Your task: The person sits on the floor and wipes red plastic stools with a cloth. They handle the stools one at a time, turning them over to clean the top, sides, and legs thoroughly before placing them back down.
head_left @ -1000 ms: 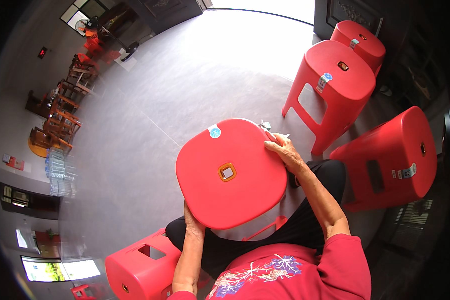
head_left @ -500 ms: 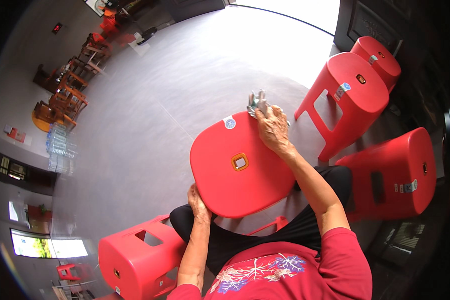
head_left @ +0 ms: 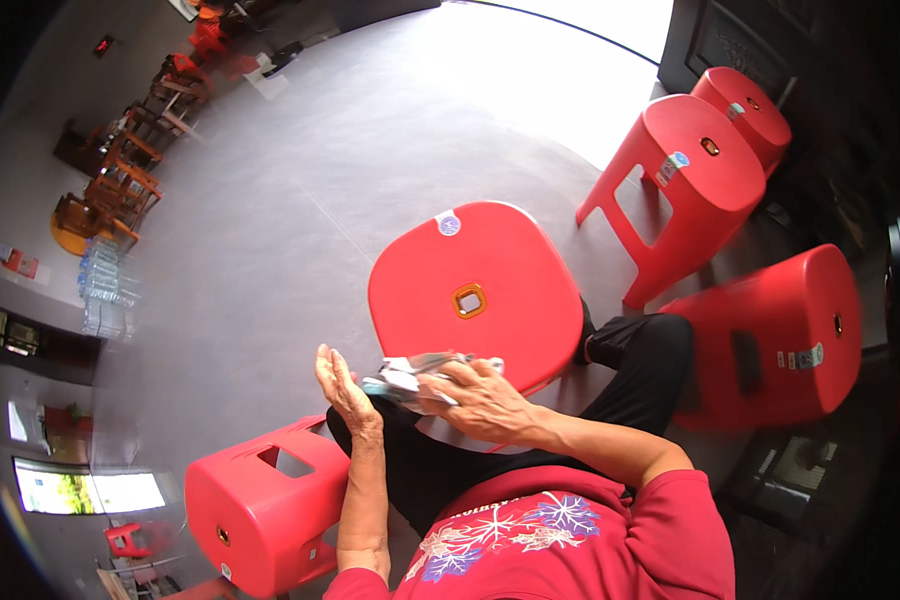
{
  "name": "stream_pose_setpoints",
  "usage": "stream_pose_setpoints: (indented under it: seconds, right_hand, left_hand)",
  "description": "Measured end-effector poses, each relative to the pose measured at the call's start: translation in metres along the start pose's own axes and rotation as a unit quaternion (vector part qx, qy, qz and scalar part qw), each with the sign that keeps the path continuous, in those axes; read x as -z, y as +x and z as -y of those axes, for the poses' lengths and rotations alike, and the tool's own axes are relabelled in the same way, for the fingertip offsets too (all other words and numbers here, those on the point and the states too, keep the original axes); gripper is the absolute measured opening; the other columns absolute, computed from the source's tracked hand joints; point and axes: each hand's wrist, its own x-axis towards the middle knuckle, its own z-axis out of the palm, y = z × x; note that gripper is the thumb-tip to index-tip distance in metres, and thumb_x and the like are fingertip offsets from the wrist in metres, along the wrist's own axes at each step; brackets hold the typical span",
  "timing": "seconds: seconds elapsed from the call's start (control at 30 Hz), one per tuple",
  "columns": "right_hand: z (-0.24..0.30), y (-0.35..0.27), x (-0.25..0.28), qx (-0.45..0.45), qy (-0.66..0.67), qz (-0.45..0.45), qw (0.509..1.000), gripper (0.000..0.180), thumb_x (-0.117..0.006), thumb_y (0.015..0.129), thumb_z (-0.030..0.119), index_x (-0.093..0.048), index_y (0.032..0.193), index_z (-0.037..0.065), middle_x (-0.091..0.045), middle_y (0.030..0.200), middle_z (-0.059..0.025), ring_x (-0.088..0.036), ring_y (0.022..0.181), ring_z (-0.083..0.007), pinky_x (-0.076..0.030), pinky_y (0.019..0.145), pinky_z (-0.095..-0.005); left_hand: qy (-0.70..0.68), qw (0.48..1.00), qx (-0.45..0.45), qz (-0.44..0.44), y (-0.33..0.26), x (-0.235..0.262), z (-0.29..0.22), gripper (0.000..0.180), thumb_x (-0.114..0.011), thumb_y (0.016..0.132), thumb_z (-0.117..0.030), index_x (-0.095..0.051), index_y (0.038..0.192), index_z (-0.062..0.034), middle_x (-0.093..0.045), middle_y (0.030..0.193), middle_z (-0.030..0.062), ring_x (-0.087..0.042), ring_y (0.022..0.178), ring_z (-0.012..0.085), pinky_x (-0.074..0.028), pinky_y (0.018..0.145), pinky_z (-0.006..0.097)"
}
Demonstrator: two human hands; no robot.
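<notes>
Directly in front of me stands a red plastic stool (head_left: pixel 500 250), its rounded seat facing up, with an orange-rimmed hole in the middle and a round sticker near the far edge. My right hand (head_left: pixel 480 400) is closed on a crumpled pale cloth (head_left: pixel 410 375), smeared by motion, at the stool's near edge. To the left of the cloth, my left hand (head_left: pixel 348 395) is raised off the stool with its fingers stretched up, holding nothing.
More red stools stand around me: one low on the left (head_left: pixel 260 500), one at my right knee (head_left: pixel 770 340), and a tall one (head_left: pixel 705 150) with another behind it. Wooden chairs (head_left: pixel 125 180) and wrapped bottles (head_left: pixel 108 285) line the left wall. Bright light enters through the far doorway (head_left: pixel 560 60).
My right hand has brought the cloth from the stool's far right edge to its near left edge. My left hand has let go of the stool's side and lifted.
</notes>
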Motion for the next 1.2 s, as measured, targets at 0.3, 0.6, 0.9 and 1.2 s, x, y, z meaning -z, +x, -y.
stream_pose_setpoints:
  seconds: [0.3, 0.6, 0.9, 1.2]
  right_hand:
    - [-0.087, -0.058, 0.051, -0.242, -0.142, -0.099, 0.955, 0.038, -0.064, 0.083, 0.023, -0.061, 0.12, 0.013, -0.051, 0.126, -0.0124, -0.047, 0.107, -0.0287, -0.039, 0.084, -0.0421]
    - [-0.11, -0.108, -0.02, -0.597, 0.339, -0.212, 0.696, 0.058, -0.032, 0.098, 0.045, -0.038, 0.14, 0.006, -0.052, 0.13, -0.0226, -0.043, 0.122, -0.0376, -0.028, 0.106, -0.0419]
    - [-0.166, -0.195, -0.139, -0.729, 0.565, -0.249, 0.294, 0.047, -0.04, 0.092, 0.048, -0.048, 0.126, 0.017, -0.063, 0.094, -0.0105, -0.056, 0.06, -0.0219, -0.039, 0.039, -0.0388]
    - [-0.179, -0.239, -0.217, -0.829, 0.46, -0.221, 0.23, 0.05, -0.04, 0.092, 0.041, -0.053, 0.122, 0.004, -0.056, 0.121, -0.0216, -0.056, 0.103, -0.0421, -0.04, 0.073, -0.0675]
  left_hand:
    - [0.252, 0.858, -0.359, 0.267, -0.05, -0.069, -0.041, 0.041, -0.061, 0.089, -0.025, -0.054, 0.125, -0.0062, -0.047, 0.13, 0.014, -0.042, 0.123, 0.0298, -0.033, 0.104, 0.041]
    - [0.497, 0.677, -0.42, 0.344, -0.065, -0.088, -0.021, 0.072, -0.058, 0.085, -0.051, -0.035, 0.144, -0.0156, -0.021, 0.151, 0.0179, -0.017, 0.14, 0.0346, -0.015, 0.11, 0.056]
    - [0.52, 0.636, -0.404, 0.402, -0.066, -0.1, -0.034, 0.067, -0.05, 0.087, -0.038, -0.032, 0.146, -0.0134, -0.024, 0.153, 0.0101, -0.012, 0.144, 0.0306, -0.003, 0.111, 0.057]
    - [0.527, 0.626, -0.4, 0.412, -0.061, -0.097, -0.032, 0.069, -0.052, 0.086, -0.041, -0.033, 0.144, -0.0103, -0.028, 0.151, 0.0125, -0.016, 0.142, 0.0342, -0.006, 0.11, 0.058]
